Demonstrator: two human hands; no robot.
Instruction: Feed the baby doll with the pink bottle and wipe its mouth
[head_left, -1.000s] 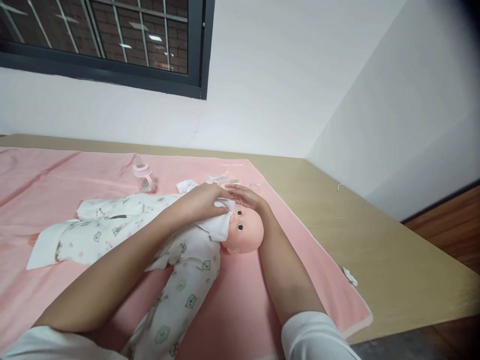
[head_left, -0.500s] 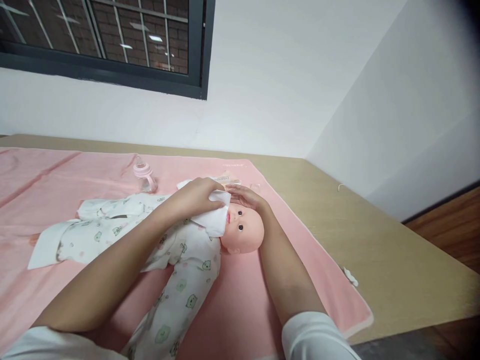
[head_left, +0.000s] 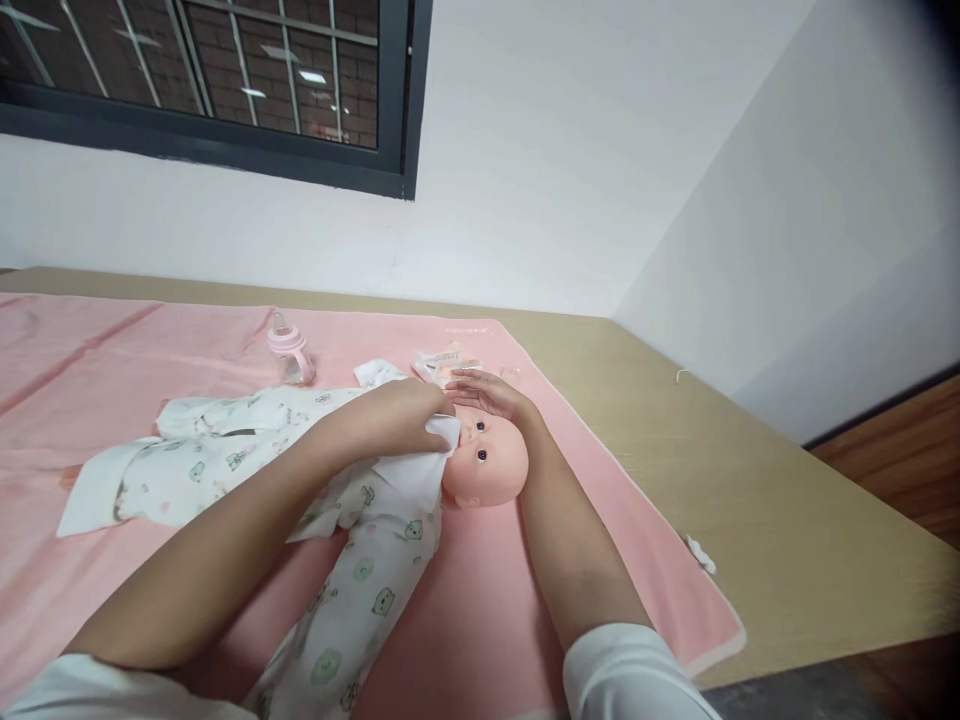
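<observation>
A baby doll (head_left: 495, 462) in a white sleepsuit (head_left: 375, 530) with green animal prints lies on its back, head to the right. My left hand (head_left: 409, 412) is over its upper chest, thumb and fingers closed on a white cloth (head_left: 442, 432) at the doll's mouth and chin. Part of this cloth spreads under the hand over the collar. My right hand (head_left: 486, 390) rests against the far side of the doll's head, fingers stretched out together and pointing left. The left fingertips are partly hidden behind the cloth.
Beyond the doll, a pink baby bottle (head_left: 289, 352) stands on the pink blanket (head_left: 465, 600). A clear printed packet (head_left: 433, 366) lies just past my hands. On the wooden surface (head_left: 637, 430), a small white crumpled piece (head_left: 702, 555) lies by the blanket's right edge. A wall (head_left: 517, 200) rises behind.
My left hand has turned and shifted down closer to the doll's mouth and chest, bunching the cloth. More of the packet and the doll's far sleeve shows. My right hand keeps its place.
</observation>
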